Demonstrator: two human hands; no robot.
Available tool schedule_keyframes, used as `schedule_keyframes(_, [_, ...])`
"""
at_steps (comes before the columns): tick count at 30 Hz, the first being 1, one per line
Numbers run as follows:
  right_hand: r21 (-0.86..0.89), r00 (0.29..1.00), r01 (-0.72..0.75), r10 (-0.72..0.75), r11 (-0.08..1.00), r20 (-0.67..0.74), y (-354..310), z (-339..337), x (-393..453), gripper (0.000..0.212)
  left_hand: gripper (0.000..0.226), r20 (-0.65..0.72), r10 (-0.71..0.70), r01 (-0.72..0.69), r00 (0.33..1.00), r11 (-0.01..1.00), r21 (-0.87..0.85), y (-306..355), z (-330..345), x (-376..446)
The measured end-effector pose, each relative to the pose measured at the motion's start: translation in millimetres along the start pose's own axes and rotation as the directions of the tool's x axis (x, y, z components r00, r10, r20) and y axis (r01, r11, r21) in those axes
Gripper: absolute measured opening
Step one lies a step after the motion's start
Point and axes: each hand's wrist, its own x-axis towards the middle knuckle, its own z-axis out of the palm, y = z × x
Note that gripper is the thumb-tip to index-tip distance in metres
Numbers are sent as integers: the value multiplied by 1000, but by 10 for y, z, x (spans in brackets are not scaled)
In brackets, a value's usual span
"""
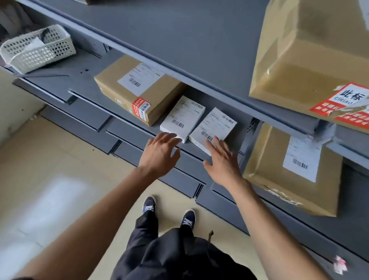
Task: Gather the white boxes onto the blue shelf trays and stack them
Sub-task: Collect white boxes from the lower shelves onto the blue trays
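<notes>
Two flat white boxes lie side by side on the blue-grey shelf tray (pixel 91 90), each with a barcode label on top. The left white box (pixel 183 116) sits next to a brown carton; the right white box (pixel 214 129) is beside it. My left hand (pixel 161 153) reaches in with relaxed fingers, its fingertips at the near edge of the left box. Stretched flat, my right hand (pixel 223 162) has its fingertips on the near corner of the right box. Neither hand grips anything.
A brown carton (pixel 139 88) lies left of the white boxes. Another carton (pixel 293 171) sits on the tray to the right, and a large one (pixel 320 58) on the upper shelf (pixel 193 35). A white mesh basket (pixel 38 49) stands far left. Floor and my shoes are below.
</notes>
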Motion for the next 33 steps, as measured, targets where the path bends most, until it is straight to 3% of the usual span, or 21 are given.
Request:
schedule_keyframes(8, [7,989,-120,120,993,-86,-179,159,143,60,53,211,145,-166,967,983,84,-240,156,391])
schedule_keyframes(14, [46,965,-143,150,989,-214,-290,276,91,46,54,193,242,-266,951,959,104,-477,222,302])
schedule_keyframes(22, [151,899,-139,189,979,-396,-339,425,34,11,40,94,319,-325,943,944,54,-666,190,230])
schedule_keyframes(24, [155,862,-202,251,967,-441,-432,419,73,24,40,54,314,-317,948,947,51,-671,173,291])
schedule_keyframes(28, [137,873,-286,317,948,-370,-629,440,193,65,63,103,260,-268,960,961,72,-673,190,473])
schedule_keyframes(33, [92,894,-354,366,931,-260,-667,604,352,74,86,243,218,-248,945,963,100,-650,258,600])
